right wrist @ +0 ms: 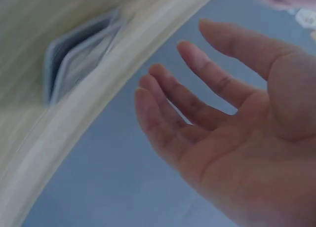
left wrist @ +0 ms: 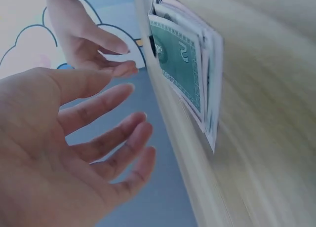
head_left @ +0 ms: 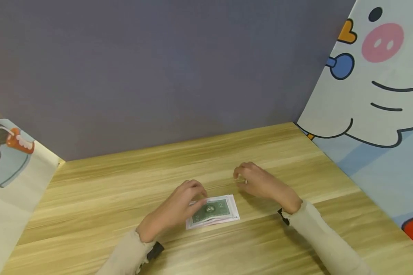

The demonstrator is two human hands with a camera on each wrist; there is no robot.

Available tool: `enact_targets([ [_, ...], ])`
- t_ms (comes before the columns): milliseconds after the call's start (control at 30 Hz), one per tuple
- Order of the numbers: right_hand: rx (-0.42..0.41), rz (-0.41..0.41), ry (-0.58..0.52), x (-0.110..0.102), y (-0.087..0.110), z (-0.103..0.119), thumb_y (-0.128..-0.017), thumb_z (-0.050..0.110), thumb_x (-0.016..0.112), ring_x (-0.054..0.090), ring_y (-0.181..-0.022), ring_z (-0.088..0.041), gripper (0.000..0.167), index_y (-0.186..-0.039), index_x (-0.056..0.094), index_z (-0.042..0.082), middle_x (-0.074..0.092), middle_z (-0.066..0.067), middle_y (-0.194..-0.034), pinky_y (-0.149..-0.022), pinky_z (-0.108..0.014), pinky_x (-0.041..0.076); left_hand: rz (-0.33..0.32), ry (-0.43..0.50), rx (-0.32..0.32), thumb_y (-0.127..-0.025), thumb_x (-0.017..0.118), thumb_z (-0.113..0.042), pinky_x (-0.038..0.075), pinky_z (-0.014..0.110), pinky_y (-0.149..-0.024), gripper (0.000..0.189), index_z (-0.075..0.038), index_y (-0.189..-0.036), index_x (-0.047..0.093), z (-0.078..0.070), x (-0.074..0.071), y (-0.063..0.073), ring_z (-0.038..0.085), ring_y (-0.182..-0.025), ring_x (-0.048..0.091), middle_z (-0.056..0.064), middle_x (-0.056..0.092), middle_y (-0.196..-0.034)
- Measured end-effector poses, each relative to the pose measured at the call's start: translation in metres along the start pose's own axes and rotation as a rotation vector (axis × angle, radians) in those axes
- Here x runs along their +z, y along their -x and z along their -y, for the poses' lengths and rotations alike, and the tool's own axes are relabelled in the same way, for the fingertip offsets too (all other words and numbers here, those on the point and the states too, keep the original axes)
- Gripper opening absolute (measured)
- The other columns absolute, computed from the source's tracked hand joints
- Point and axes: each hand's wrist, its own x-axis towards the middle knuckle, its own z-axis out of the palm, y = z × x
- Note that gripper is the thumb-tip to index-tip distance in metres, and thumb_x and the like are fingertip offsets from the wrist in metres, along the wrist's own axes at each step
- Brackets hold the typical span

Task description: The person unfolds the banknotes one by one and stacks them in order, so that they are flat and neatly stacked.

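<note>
A small stack of paper play-money bills (head_left: pixel 218 211) lies on the wooden table, a green one marked 2 on top and pinkish-white edges fanning out below. My left hand (head_left: pixel 179 204) hovers over the stack's left end, covering part of it in the head view. In the left wrist view its fingers are loosely bent and hold nothing, with the bills (left wrist: pixel 180 64) standing out beyond the fingertips. To the right of the stack, my right hand (head_left: pixel 258 181) is held above the table, fingers relaxed and slightly curved. The right wrist view shows its palm (right wrist: pixel 247 148) bare and the bills blurred.
The wood-grain table (head_left: pixel 124 183) ends at a plain grey-blue panel (head_left: pixel 165 76) at the back. A cartoon-printed sheet (head_left: pixel 371 103) stands along the right side, and another printed sheet (head_left: pixel 24 191) borders the left.
</note>
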Motion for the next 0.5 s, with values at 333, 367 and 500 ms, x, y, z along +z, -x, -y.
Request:
enact_targets([
  [333, 0.142, 0.053, -0.088, -0.008, -0.003, -0.046, -0.093, 0.002, 0.065, 0.06, -0.103, -0.029, 0.021, -0.114, 0.064, 0.0, 0.064, -0.016, -0.117, -0.083, -0.044, 0.053, 0.096, 0.049, -0.001, -0.1, 0.061, -0.019, 0.053, 0.031, -0.095, 0.025, -0.003, -0.118, 0.068, -0.019, 0.013, -0.052, 0.021, -0.112, 0.062, 0.005, 0.067, -0.119],
  [367, 0.145, 0.054, -0.082, -0.007, -0.003, -0.048, -0.092, 0.002, 0.065, 0.06, -0.104, -0.03, 0.021, -0.113, 0.064, 0.0, 0.064, -0.015, -0.116, -0.085, -0.045, 0.053, 0.12, 0.032, 0.012, -0.101, 0.06, -0.017, 0.052, 0.031, -0.096, 0.026, -0.002, -0.121, 0.067, -0.023, 0.016, -0.055, 0.021, -0.115, 0.061, 0.006, 0.066, -0.122],
  [500, 0.142, 0.033, -0.057, -0.003, -0.005, -0.054, -0.087, -0.002, 0.069, 0.059, -0.097, -0.026, 0.021, -0.108, 0.065, 0.001, 0.065, -0.011, -0.105, -0.082, -0.043, 0.052, 0.19, -0.126, 0.083, -0.099, 0.059, -0.01, 0.051, 0.034, -0.099, 0.028, -0.002, -0.126, 0.063, -0.038, 0.031, -0.067, 0.024, -0.123, 0.058, 0.011, 0.062, -0.131],
])
